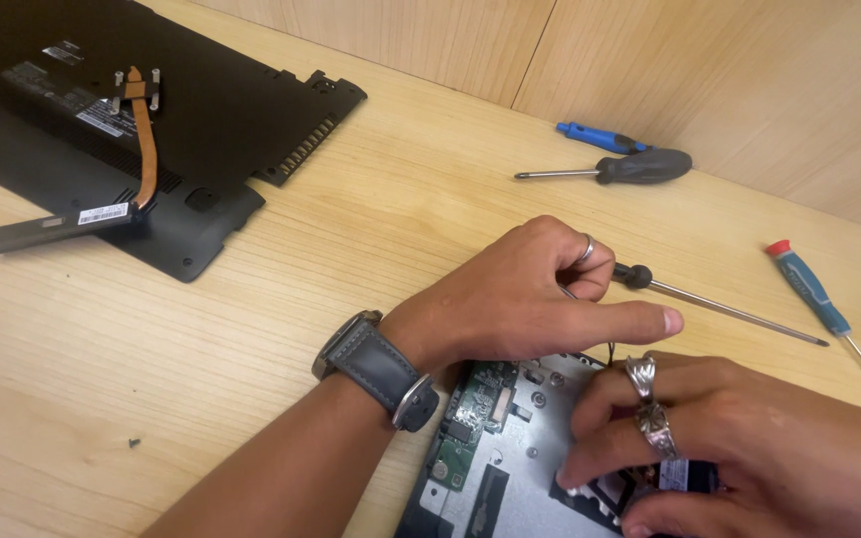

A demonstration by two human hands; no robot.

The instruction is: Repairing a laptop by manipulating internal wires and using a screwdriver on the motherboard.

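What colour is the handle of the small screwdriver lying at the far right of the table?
The small screwdriver has a teal-blue handle with a red cap, seen clearly in the head view.

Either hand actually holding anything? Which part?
Left hand grips a screwdriver at the handle end, with the shaft sticking out. Right hand only presses fingertips on the opened laptop chassis; no clear grip.

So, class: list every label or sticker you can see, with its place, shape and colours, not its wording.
White sticker: small rectangle, dark print, on the black strip by the black cover panel.
Pale labels: several rectangles on that panel, far left.
Small white label: under the right hand, partly hidden.
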